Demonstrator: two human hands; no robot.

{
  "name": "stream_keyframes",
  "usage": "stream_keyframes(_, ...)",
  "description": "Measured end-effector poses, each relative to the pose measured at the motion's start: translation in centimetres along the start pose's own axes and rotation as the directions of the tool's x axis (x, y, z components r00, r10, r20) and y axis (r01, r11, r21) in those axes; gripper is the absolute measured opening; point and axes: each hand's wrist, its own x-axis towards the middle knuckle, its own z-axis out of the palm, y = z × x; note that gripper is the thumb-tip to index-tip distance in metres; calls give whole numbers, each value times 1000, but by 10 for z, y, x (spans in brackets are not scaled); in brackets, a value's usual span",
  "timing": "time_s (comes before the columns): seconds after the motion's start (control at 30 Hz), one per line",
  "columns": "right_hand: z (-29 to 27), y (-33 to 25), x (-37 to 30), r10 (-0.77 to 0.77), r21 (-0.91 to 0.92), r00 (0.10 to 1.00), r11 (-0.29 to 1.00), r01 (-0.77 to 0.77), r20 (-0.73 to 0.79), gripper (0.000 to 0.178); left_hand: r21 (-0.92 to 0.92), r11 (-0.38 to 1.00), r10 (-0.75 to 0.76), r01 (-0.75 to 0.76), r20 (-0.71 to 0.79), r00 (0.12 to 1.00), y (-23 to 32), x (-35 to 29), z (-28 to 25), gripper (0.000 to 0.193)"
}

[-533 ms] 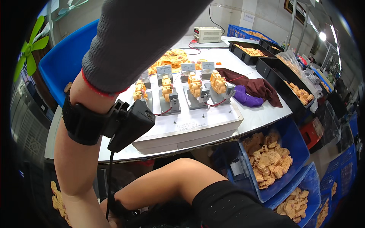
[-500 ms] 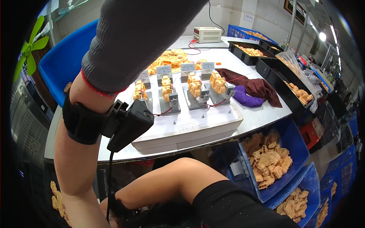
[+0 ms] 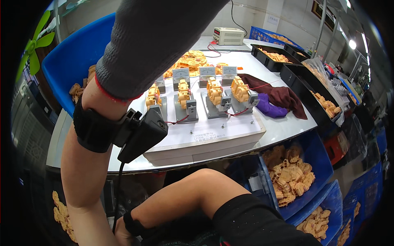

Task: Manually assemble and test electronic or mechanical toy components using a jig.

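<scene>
My left arm rises across the view, and its hand, in a grey knitted glove [image 3: 152, 45] with a red hem, is raised close in front of me; its fingers are beyond the upper edge. A black camera on a strap [image 3: 141, 135] sits at that wrist, its cable hanging down. My right arm is bent, and my right hand [image 3: 122, 233] is low beside my left forearm, its fingers hidden. Beyond the arms, several orange-yellow plastic gear assemblies [image 3: 214, 91] stand on grey metal fixtures [image 3: 215, 110], with small dial meters [image 3: 207, 72] behind them. Neither hand touches these.
The fixtures stand on a white board [image 3: 234, 141] on the table. Behind lie a heap of yellow parts [image 3: 191, 61] and a power supply [image 3: 228, 37]. Brown cloth [image 3: 287, 98] and purple cloth [image 3: 269, 106] lie right. Black trays [image 3: 271, 61] and blue bins [image 3: 326, 158] hold parts; a blue tub [image 3: 61, 65] stands left.
The view has shifted slightly, so the fixtures appear a little farther right. More parts in the blue tub show. My right hand shows more clearly beside the left forearm; my left arm keeps its raised pose.
</scene>
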Motion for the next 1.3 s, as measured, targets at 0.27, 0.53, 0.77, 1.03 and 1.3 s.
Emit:
stream_keyframes(0.27,5,3,11,-22,85,995,996,14,98,33,135,984,-119,120,-15,993,4,-1,-4,25)
stream_keyframes(0.53,14,1,19,-56,160,980,987,25,193,34,199,971,-122,135,-77,990,2,-3,-8,23)
stream_keyframes(0.77,28,-1,26,-88,245,952,969,14,293,34,193,960,-179,202,-129,975,-12,-16,-22,23)
stream_keyframes(1.03,13,-40,-27,98,251,987,959,-128,128,38,109,972,-191,209,-155,969,-49,-24,-49,23)
stream_keyframes(1.3,-1,-37,-116,117,-373,933,894,-248,-341,25,-572,763,451,-302,137,882,-117,-37,-102,24)
